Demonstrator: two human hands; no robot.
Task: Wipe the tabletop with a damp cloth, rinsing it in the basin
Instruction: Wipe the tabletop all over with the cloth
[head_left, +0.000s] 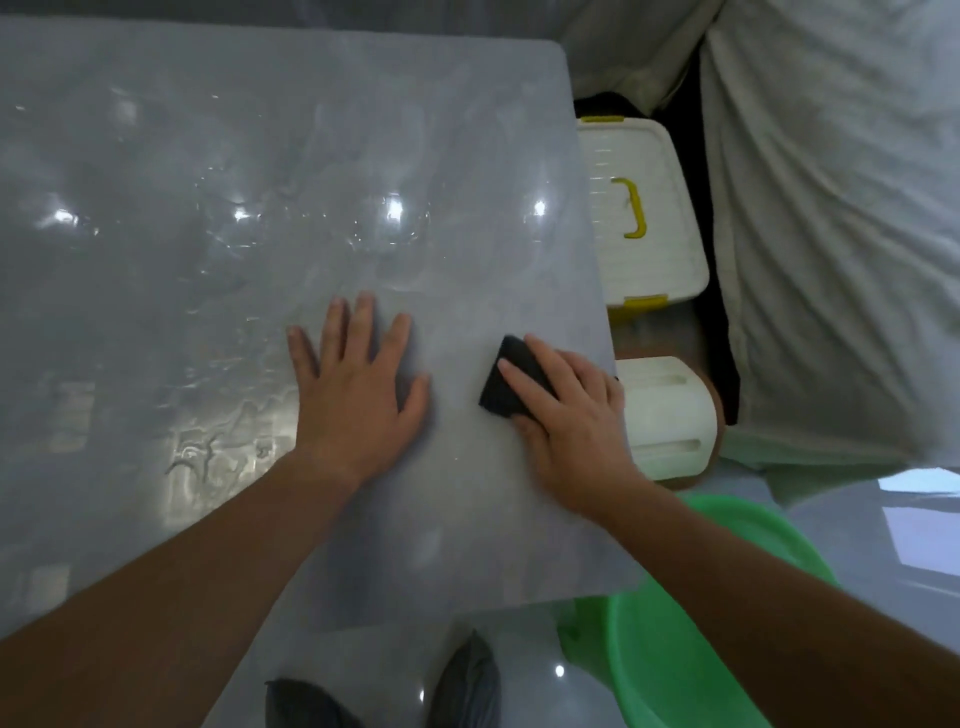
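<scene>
Currently, the left hand (358, 395) lies palm-down on the grey bench (208, 156) at centre frame, fingers spread and straight, holding nothing. Right of it, the right hand (571, 415) presses a dark cloth (506, 384) against the bench close to its right edge; the fingers lie fairly flat across the cloth, with the thumb along its lower edge. Wet streaks and light reflections cover the bench surface in the left and upper parts of the frame. A green basin (675, 665) sits on the floor at lower right, partly hidden under the bench corner and the right forearm. A white box (644, 208) with yellow handle and clips stands beside the bench at right. A white sheet (831, 208) fills the upper right.
</scene>
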